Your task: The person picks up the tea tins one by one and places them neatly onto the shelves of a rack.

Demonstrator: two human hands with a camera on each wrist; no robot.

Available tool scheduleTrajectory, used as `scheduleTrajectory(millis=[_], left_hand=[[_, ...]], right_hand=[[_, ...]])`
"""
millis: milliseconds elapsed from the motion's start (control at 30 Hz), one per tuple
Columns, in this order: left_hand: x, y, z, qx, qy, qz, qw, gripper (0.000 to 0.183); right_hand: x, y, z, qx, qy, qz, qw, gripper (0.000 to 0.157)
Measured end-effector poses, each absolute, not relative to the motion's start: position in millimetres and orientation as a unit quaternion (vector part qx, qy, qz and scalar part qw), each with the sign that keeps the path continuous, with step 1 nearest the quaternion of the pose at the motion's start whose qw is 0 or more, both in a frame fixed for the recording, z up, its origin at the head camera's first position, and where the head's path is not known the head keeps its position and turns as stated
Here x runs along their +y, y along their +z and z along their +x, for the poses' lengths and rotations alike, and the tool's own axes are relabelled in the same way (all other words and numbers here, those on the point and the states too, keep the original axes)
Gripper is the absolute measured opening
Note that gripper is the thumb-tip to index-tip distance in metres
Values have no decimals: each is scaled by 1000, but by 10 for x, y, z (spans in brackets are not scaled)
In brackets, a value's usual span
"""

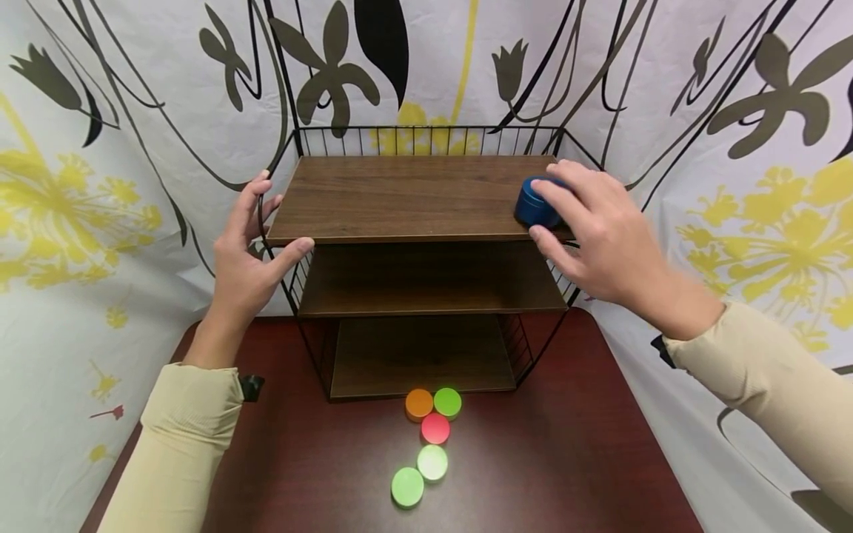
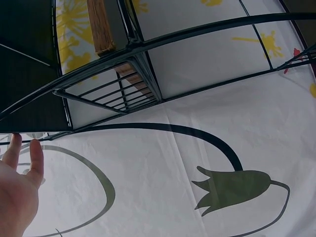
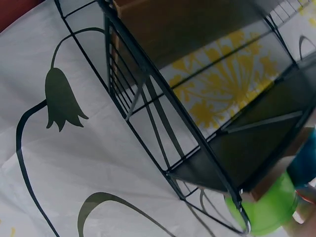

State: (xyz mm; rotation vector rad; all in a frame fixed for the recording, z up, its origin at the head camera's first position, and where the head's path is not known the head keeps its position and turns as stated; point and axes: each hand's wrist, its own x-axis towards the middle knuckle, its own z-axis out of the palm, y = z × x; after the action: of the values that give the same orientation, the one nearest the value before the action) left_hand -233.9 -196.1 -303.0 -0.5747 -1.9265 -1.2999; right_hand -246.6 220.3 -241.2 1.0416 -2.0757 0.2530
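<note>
At the right end of the top shelf [image 1: 406, 196], my right hand [image 1: 603, 229] grips a blue round container [image 1: 533, 205] with a ridged side. Its index finger lies over the top and the thumb is at the lower front. A bright green round thing [image 3: 264, 207] shows close to the hand and the blue container in the right wrist view; the hand hides it in the head view. My left hand [image 1: 249, 248] is at the shelf's left end, thumb over the front corner, other fingers stretched along the black wire side frame. Two left fingertips [image 2: 36, 148] reach the frame in the left wrist view.
The black wire rack has a middle shelf [image 1: 433, 285] and a bottom shelf [image 1: 426, 355]. Several round lidded pieces, among them an orange one [image 1: 419, 405] and a red one [image 1: 435, 428], lie on the dark red table [image 1: 300, 474]. Patterned cloth [image 1: 133, 185] hangs around it.
</note>
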Motion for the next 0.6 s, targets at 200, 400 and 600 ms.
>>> scheduleTrajectory(millis=[200, 400, 600], left_hand=[[-2040, -3141, -2470, -749, -504, -227, 365, 75], [-1965, -3052, -2355, -752, -507, -219, 360, 73], [-1917, -2966, -2265, -753, -503, -224, 360, 71]], right_hand=[[2149, -2553, -2409, -788, 82, 440, 422, 49], [2104, -2605, -2309, -778, 109, 446, 429, 49], [2079, -2630, -2220, -768, 120, 448, 442, 49]])
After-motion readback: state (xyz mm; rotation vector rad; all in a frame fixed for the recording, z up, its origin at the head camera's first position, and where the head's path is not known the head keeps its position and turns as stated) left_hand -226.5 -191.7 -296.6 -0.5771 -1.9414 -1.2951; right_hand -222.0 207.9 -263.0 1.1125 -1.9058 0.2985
